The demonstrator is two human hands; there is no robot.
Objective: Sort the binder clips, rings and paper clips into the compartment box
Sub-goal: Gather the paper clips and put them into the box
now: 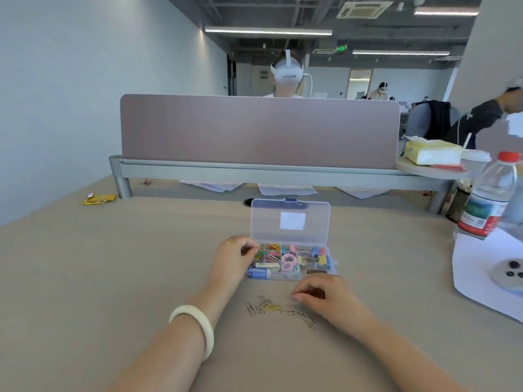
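The clear compartment box (334,271) lies open mid-table, its lid (290,219) standing upright behind. Coloured paper clips (267,251) fill its left cells, pastel rings (288,263) the middle, binder clips (318,257) the right. My left hand (233,258) hovers at the box's left edge over the paper-clip cell, fingertips pinched on something small, seemingly a paper clip. My right hand (322,295) rests on the table just in front of the box, fingers curled over a dark binder clip (315,292). Loose paper clips (266,306), some chained (302,318), lie between my forearms.
A water bottle (489,199) and a white sheet (481,267) with a grey disc (509,274) sit at the right. A yellow wrapper (99,199) lies far left. A desk divider (260,131) closes the back, with a person behind it.
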